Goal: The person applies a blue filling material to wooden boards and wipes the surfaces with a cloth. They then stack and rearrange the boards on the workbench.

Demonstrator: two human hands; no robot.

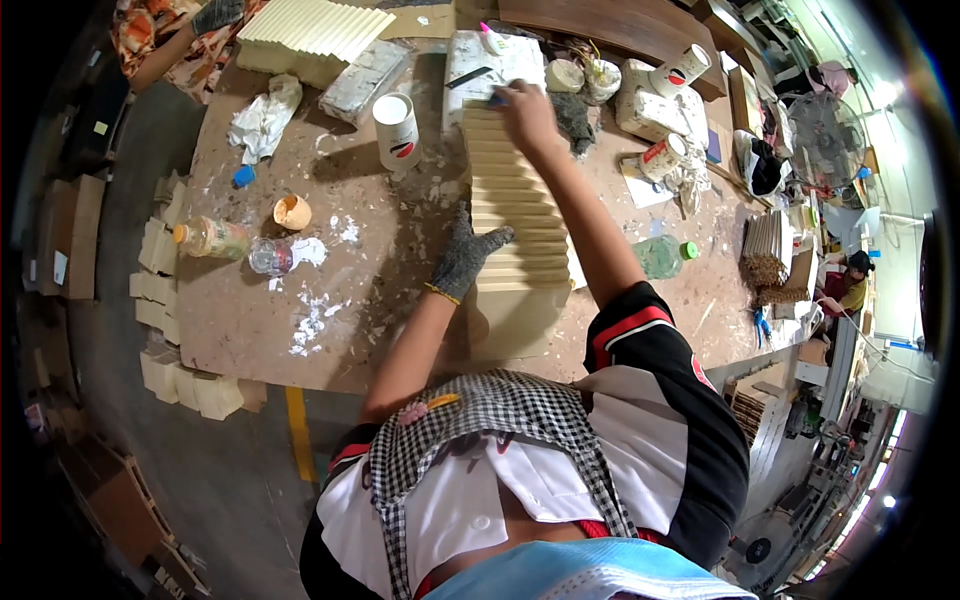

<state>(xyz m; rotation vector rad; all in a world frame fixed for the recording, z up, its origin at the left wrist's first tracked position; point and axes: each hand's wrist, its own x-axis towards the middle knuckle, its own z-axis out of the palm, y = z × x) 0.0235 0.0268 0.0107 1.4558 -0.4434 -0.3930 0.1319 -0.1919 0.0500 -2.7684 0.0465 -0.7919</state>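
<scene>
Fingers (pixel 486 237) of the grey knit-gloved left hand (pixel 462 258) flat, empty, on the ribbed pale wooden panel (pixel 515 215).

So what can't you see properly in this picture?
Head view only:
- Tool in the right hand: the grip hides all but a bluish tip.
- Near end of the ribbed panel: hidden behind the gloved left hand and forearm.
- Contents of the white can: too small to tell.
</scene>
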